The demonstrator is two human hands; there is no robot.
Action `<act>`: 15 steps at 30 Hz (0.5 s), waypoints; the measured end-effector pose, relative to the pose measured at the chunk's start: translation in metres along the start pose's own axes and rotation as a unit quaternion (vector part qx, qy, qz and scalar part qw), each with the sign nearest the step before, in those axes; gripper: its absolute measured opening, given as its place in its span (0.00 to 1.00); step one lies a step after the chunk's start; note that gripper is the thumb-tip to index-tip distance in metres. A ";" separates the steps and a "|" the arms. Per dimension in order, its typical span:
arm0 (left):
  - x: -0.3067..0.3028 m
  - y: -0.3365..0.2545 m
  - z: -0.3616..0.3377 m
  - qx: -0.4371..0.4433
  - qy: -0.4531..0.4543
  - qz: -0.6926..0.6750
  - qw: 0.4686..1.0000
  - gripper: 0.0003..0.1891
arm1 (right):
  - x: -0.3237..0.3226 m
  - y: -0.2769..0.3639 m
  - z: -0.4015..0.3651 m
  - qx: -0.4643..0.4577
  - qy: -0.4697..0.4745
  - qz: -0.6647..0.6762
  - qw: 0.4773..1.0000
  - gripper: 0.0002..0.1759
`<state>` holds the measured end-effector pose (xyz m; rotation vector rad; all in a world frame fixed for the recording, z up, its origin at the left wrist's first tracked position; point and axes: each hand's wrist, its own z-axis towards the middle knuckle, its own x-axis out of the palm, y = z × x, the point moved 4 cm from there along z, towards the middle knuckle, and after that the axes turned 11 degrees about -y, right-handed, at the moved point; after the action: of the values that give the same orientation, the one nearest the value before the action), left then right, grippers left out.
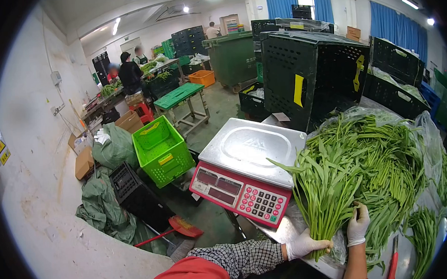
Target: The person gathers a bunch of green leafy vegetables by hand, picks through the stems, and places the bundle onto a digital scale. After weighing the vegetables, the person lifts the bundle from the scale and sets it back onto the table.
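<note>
Both my hands wear white gloves. My left hand (306,245) grips the stem end of a bunch of long leafy green stalks (327,184), near the table's front edge. My right hand (358,226) rests on the same stalks just to the right, fingers closed around some stems. The bunch fans upward toward a large heap of the same greens (386,156) lying on clear plastic sheeting. A digital weighing scale (245,171) with a steel pan and red keypad stands to the left of the bunch, its pan bare.
Black crates (311,74) stack behind the greens. A red-handled tool (393,264) lies at the front right. On the floor to the left are a green crate (161,150), a black crate, green sacks and a red dustpan. People work at a far table (129,73).
</note>
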<state>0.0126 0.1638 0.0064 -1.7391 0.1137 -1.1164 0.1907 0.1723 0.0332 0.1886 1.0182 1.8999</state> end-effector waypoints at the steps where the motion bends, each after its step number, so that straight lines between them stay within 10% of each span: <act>1: 0.000 0.000 0.000 0.001 0.001 0.000 1.000 0.18 | 0.000 0.001 0.000 -0.003 0.000 -0.002 1.000 0.12; 15: 0.003 -0.003 -0.001 0.003 0.004 -0.004 1.000 0.17 | 0.000 0.005 0.000 0.009 0.003 0.000 1.000 0.12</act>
<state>0.0118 0.1630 0.0109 -1.7314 0.1090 -1.1277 0.1880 0.1712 0.0370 0.1927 1.0397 1.8932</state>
